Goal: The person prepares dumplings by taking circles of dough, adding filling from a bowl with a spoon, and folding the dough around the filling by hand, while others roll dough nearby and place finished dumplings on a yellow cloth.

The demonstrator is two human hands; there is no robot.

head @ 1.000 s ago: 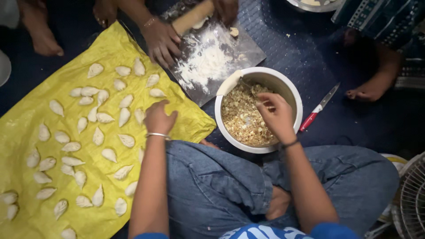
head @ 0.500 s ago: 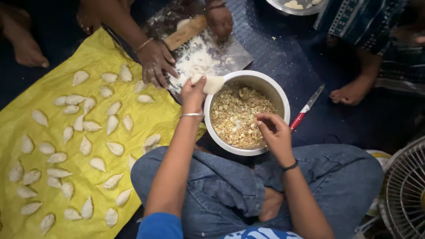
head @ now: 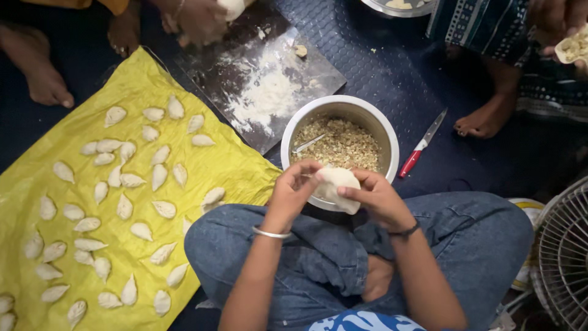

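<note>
A flat round of white dough (head: 335,186) is held between my two hands over the near rim of a steel bowl (head: 380,121). My left hand (head: 292,190) grips its left edge and my right hand (head: 373,195) pinches its right side. The bowl holds crumbly brown filling (head: 346,142) with a spoon (head: 308,144) lying in it. I sit cross-legged in blue jeans behind the bowl.
Several folded dumplings (head: 122,184) lie on a yellow sheet (head: 239,168) at left. A floured steel board (head: 269,86) lies beyond the bowl. A red-handled knife (head: 421,144) rests to the right. Other people's feet and hands ring the scene. A fan grille (head: 566,257) stands at right.
My left hand carried the dough round from the floured board back over the bowl. My right hand rose to meet it, and both now hold it. The view shifted closer.
</note>
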